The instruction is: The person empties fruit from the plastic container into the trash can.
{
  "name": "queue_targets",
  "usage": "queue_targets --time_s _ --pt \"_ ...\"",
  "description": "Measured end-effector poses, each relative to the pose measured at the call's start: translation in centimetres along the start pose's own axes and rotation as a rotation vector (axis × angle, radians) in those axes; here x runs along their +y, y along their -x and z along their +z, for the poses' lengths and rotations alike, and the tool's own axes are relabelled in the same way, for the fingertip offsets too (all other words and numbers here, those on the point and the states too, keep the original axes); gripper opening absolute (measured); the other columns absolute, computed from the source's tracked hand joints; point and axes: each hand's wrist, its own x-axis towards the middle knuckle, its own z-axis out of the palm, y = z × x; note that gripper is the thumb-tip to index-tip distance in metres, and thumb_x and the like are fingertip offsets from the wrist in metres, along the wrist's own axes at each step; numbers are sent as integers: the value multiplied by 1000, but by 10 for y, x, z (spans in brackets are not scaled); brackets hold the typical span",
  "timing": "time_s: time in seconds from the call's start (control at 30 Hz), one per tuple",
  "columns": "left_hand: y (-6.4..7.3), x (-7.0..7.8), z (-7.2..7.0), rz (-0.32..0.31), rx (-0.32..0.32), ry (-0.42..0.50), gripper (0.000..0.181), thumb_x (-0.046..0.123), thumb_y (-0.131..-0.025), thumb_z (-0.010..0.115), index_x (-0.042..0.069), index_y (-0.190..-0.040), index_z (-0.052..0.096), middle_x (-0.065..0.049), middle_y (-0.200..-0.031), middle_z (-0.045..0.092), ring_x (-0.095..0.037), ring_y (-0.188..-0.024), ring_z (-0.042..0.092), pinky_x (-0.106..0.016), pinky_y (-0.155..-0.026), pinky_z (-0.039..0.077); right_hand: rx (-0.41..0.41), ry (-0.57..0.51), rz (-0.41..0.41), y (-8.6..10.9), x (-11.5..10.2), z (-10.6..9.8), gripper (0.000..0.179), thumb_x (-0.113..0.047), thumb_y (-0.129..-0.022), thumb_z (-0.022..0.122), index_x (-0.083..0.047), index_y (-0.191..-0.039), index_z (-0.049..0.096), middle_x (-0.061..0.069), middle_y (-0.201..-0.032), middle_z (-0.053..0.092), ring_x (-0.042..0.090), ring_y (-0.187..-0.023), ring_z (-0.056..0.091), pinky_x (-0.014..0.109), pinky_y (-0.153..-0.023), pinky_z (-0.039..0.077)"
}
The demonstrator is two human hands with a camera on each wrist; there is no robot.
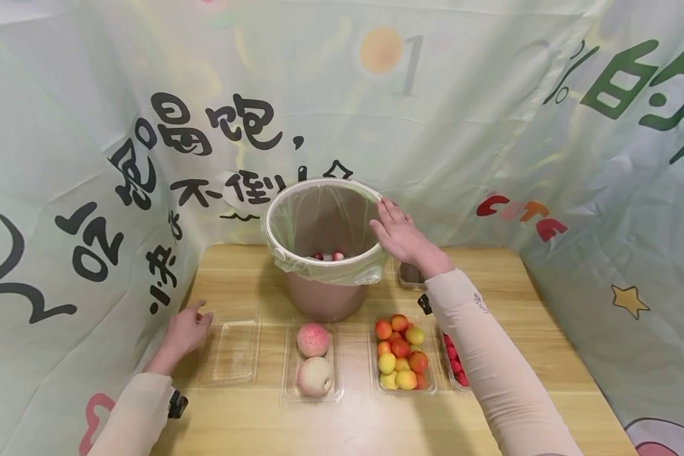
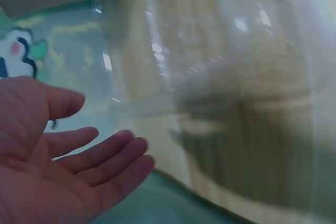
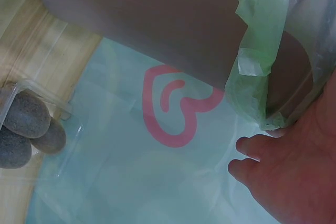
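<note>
A brown bin (image 1: 326,297) with a pale rim and a thin green bag (image 3: 260,35) lining it stands at the back of the table. Inside it lie small red-and-white things (image 1: 337,256). Fingers extended, my right hand (image 1: 401,234) rests at the right side of the bin's rim. In the right wrist view some of its fingertips are behind the bag's edge. My left hand (image 1: 185,330) is beside a clear plastic tray (image 1: 230,348) with nothing in it; its fingers are loosely spread and hold nothing in the left wrist view.
Two peaches (image 1: 315,377) sit in a clear tray in front of the bin. Right of them is a tray of small red and yellow fruits (image 1: 400,348), then red fruits (image 1: 455,360) partly behind my right arm. Dark oval things (image 3: 27,114) fill another tray. Printed cloth (image 1: 462,152) surrounds the table.
</note>
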Motion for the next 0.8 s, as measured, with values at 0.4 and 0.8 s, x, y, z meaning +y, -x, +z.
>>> queue_targets --time_s 0.4,0.8 --pt "10 61 11 -41 -37 385 50 12 -105 55 -4 -152 49 -31 -124 71 -31 -93 76 -36 -74 66 -5 -6 5 1 0 -1 72 -46 -114 21 -3 -169 3 15 -179 -4 34 -166 -2 59 -134 4" --pt "18 84 41 -18 -170 549 52 5 -104 59 -6 -153 45 -32 -120 69 -34 -97 75 -43 -76 67 3 -1 -8 0 2 1 72 -45 -114 21 -2 -169 3 16 -179 -4 35 -166 -2 61 -133 5"
